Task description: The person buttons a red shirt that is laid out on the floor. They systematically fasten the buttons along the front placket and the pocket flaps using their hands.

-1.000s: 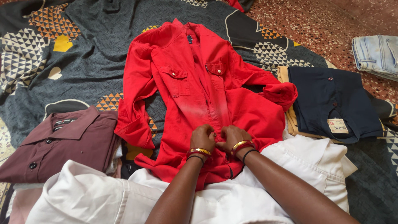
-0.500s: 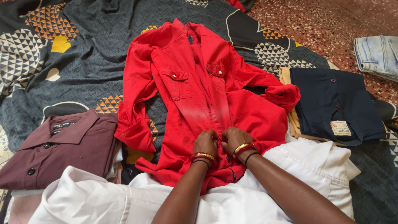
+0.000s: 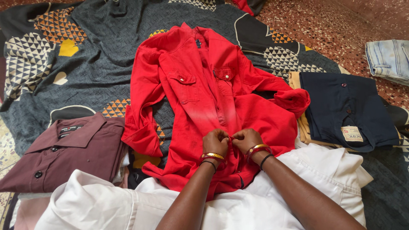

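I am buttoning the front of the red shirt (image 3: 204, 98), which lies face up and spread on the patterned bedsheet (image 3: 85, 55), its lower hem draped over the white shirt (image 3: 238, 204) nearest me. By my judgement the step in hand is closing a button on the lower part of the front strip; the upper part toward the collar looks closed, though the buttons there are too small to confirm.

My left hand (image 3: 215, 142) and right hand (image 3: 246, 140) meet at the front strip, knuckles up, wrists almost touching. The fingers of both hands are curled narrow and pinch the red cloth on either side of the closure. Both forearms reach forward from the bottom edge and converge, with bangles at each wrist.

The next move calls for holding the buttonhole edge taut with one hand while the other tips the button through, then shifting both hands to the next button.

A folded maroon shirt (image 3: 64, 149) lies to the left; a folded navy shirt (image 3: 345, 106) lies to the right.
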